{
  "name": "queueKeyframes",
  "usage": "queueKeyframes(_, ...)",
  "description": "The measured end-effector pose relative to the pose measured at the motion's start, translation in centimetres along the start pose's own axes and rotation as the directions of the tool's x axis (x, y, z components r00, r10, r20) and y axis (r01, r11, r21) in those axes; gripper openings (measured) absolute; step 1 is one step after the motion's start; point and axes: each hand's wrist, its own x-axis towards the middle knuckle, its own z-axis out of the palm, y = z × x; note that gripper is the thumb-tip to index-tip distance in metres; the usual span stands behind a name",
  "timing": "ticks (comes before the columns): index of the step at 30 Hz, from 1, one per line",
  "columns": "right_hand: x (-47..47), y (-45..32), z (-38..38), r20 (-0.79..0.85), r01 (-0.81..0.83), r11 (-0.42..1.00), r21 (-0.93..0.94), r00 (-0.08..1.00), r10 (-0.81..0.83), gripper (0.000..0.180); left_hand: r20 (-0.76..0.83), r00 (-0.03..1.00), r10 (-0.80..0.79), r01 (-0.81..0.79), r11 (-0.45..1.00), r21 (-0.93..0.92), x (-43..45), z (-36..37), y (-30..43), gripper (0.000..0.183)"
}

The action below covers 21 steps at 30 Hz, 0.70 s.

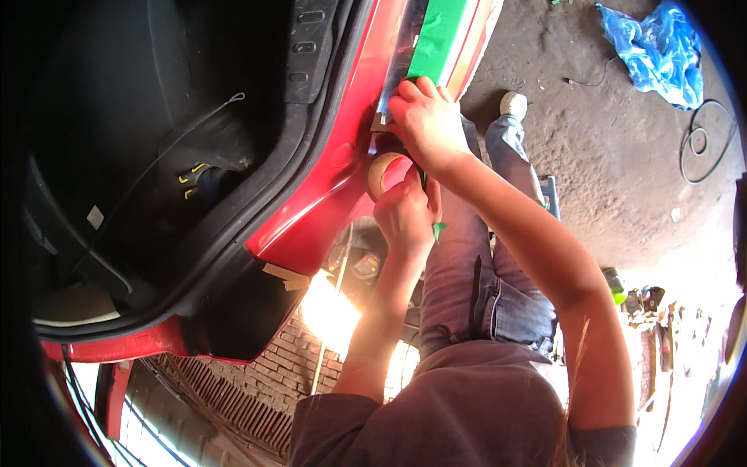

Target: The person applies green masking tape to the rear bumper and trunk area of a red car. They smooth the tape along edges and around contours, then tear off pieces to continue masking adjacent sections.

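Observation:
My left hand (405, 213) is closed around a roll of tape (380, 175), whose tan cardboard core shows. A small torn scrap of green tape (440, 230) hangs by that hand's wrist. Just above, my right hand (429, 122) has its fingers curled at the lower end of a wide green masking tape strip (435, 44); the fingertips are hidden. The strip runs lengthwise along a red car body edge (365, 76), beside a dark glossy trim strip (402, 58). Any tape between the two hands is hidden by my right hand.
To the left, a black rubber seal (257, 207) borders the dark car interior (117, 146), where a looped cord (192, 125) hangs. Tan tape (287, 275) sticks to the lower body corner. Blue plastic sheeting (656, 49) and a black cable (688, 160) lie on the rough floor.

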Motion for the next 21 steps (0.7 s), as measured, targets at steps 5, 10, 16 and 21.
queueKeyframes(5,0.5,0.7,-0.4,0.058,0.089,0.996,0.007,0.994,-0.090,0.014,0.030,0.999,-0.023,0.022,1.000,0.015,-0.6,0.1,0.3,0.024)
queueKeyframes(10,0.7,4.0,-1.5,0.079,0.175,0.940,0.294,0.975,-0.206,0.019,0.113,0.965,-0.236,0.241,0.970,-0.032,-0.7,0.7,0.9,0.025)
queueKeyframes(16,-0.3,4.9,-1.3,-0.078,0.317,0.932,0.173,0.948,-0.308,0.027,0.099,0.954,-0.285,0.293,0.952,-0.090,-0.9,0.6,1.6,0.025)
queueKeyframes(21,-0.9,3.3,-0.4,-0.103,0.199,0.976,0.089,0.976,-0.190,0.028,0.093,0.955,-0.281,0.287,0.956,-0.062,-0.8,0.5,1.6,0.024)
